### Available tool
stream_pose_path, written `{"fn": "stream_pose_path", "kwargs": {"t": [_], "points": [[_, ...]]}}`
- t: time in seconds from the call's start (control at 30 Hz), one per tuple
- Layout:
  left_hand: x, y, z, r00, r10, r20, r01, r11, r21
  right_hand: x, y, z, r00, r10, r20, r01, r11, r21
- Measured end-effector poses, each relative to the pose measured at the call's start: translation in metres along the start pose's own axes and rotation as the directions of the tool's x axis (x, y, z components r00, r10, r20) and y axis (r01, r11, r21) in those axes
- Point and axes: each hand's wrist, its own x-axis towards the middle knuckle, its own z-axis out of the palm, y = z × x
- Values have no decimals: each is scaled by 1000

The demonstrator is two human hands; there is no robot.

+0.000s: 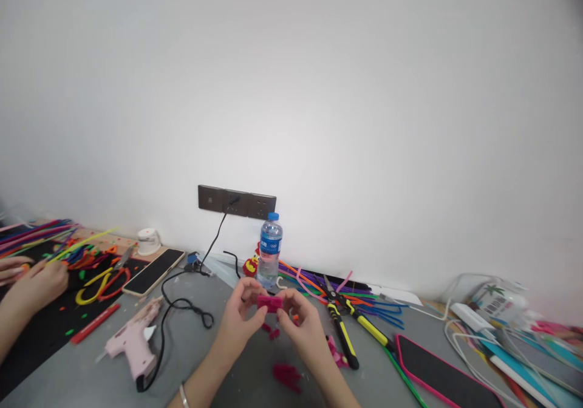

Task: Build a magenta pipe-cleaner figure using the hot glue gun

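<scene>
Between my left hand (242,316) and my right hand (301,323) is a small magenta fuzzy block (269,303), apparently made of pipe cleaner. The thumb and fingers of each hand pinch one end of it, above the grey table. Just below lie small magenta scraps (272,333). Nearer to me rests a larger magenta fuzzy piece (286,376). Partly hidden by my right forearm is a pink fuzzy shape (336,353). A water bottle (269,253) stands upright beyond my hands, beside a red and yellow figure (251,264).
Yellow-black pliers (344,323) lie right of my hands, near pipe cleaners (387,311) and a pink-edged phone (441,374). To the left are a pink glue gun (134,347) with a black cord, another phone (153,271), scissors (107,280) and a co-worker's hands (43,283).
</scene>
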Motion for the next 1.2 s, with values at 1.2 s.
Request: {"fn": "stream_pose_path", "kwargs": {"t": [1.2], "points": [[0, 2, 1, 999, -35, -11, 35, 999, 9, 1, 3, 2, 1000, -7, -24, 7, 1000, -2]]}}
